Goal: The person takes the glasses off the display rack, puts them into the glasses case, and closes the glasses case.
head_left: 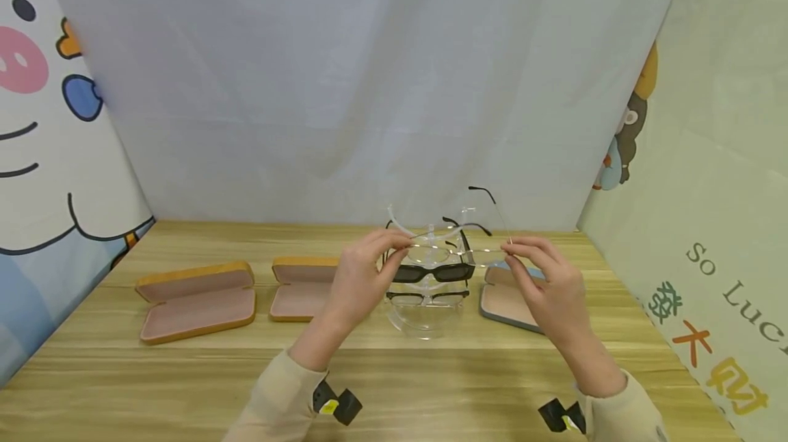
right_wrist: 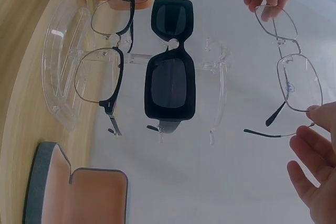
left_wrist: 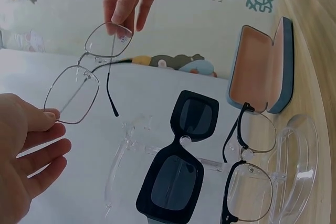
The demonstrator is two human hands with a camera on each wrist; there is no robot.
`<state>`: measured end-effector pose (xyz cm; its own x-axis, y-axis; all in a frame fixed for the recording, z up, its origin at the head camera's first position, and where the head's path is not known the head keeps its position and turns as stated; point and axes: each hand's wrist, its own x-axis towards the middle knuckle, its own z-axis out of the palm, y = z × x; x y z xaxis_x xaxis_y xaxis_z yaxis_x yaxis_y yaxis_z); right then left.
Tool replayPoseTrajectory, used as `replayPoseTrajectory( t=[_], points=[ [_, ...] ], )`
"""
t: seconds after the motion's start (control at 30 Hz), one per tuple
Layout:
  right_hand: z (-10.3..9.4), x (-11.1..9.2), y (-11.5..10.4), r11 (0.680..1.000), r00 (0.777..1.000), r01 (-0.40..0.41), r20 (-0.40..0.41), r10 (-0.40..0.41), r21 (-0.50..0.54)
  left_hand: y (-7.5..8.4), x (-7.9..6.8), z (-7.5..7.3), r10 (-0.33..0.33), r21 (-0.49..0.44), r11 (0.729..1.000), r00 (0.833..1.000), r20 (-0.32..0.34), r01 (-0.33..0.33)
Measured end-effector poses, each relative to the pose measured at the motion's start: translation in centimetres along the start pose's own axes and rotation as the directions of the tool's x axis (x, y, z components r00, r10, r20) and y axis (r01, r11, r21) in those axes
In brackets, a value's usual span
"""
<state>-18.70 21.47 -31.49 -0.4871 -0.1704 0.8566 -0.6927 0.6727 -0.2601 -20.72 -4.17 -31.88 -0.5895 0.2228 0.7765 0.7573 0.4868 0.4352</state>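
Thin metal-framed eyeglasses are held up between both hands, above a clear display stand. My left hand pinches one outer end of the frame with thumb and finger. At the opposite end, near a hinge, my right hand pinches it the same way. The dark-tipped temples are unfolded and point away from me. Lower on the stand sit black sunglasses, and beneath them dark-browed eyeglasses. The stand's top arms, visible behind the held pair, carry nothing.
Two yellow glasses cases with pink linings stand left of the stand, lids raised. A blue-grey case with raised lid is to the right, partly behind my right hand. A pale cloth hangs behind the wooden table.
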Motion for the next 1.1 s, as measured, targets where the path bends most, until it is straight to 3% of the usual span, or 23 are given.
replayPoseTrajectory(
  t=[0.3, 0.67, 0.93, 1.1],
  points=[
    [-0.5, -0.4, 0.4, 1.0, 1.0, -0.012, -0.001, 0.012, -0.028, 0.0, -0.1, 0.9, 0.094, -0.027, 0.995, 0.995, 0.011, -0.094],
    [-1.4, -1.5, 0.9, 1.0, 1.0, 0.021, -0.003, -0.021, 0.017, 0.3, -0.5, 2.6, 0.088, -0.075, 0.993, 0.996, 0.01, -0.087],
    [-2.4, -2.5, 1.4, 0.994, 0.995, -0.101, 0.028, 0.1, 0.047, 1.0, -1.0, 4.0, 0.067, -0.058, 0.996, 0.997, 0.023, -0.066],
    [-3.0, -3.1, 2.0, 0.992, 0.99, -0.128, 0.056, 0.126, 0.02, 1.4, -1.4, 5.3, 0.016, -0.134, 0.991, 0.999, 0.047, -0.009]
  ],
)
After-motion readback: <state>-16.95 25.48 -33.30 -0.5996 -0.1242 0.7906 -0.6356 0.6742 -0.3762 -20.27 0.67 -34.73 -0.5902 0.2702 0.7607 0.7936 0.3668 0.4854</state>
